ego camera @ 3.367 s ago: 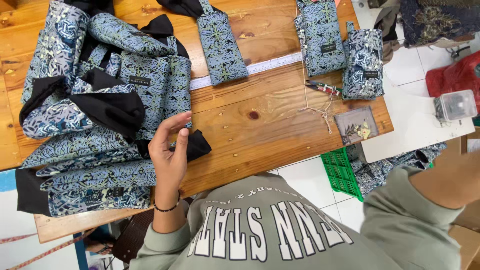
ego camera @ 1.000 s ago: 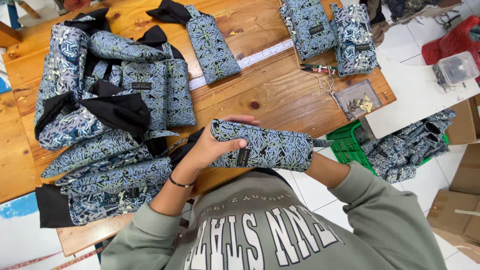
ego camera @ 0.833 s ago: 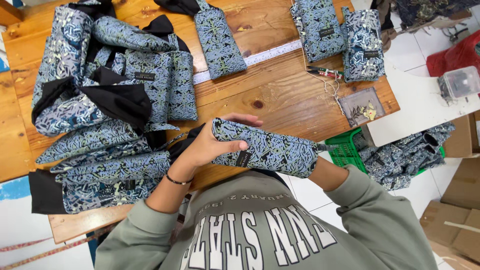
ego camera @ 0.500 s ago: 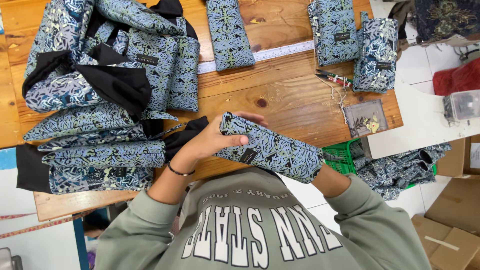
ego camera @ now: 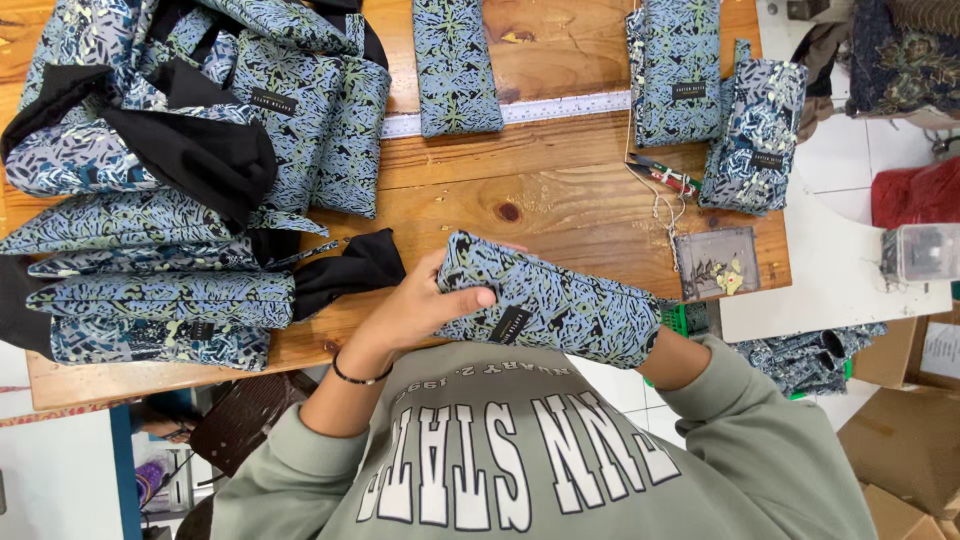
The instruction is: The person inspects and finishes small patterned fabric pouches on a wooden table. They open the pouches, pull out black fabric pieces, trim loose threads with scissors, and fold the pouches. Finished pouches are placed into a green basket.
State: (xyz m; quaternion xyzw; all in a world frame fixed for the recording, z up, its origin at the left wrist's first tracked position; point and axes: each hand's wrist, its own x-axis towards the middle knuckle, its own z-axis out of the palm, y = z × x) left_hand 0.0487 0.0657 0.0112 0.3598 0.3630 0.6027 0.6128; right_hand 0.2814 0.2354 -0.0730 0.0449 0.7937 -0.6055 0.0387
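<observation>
My left hand grips the left end of a long blue-and-green leaf-patterned fabric pouch with a small black label, thumb on top. The pouch is held level over the near edge of the wooden table, just above my chest. My right forearm runs into the pouch's right end. The right hand itself is hidden by the fabric.
A heap of matching patterned pouches with black lining covers the table's left. More pouches lie at the back, along with a measuring tape, snips and a small clear tray. Cardboard boxes stand on the floor at the right.
My left hand left the pile and took hold of a pouch brought up from the right. In the last second the pouch has tilted slightly, its right end lower.
</observation>
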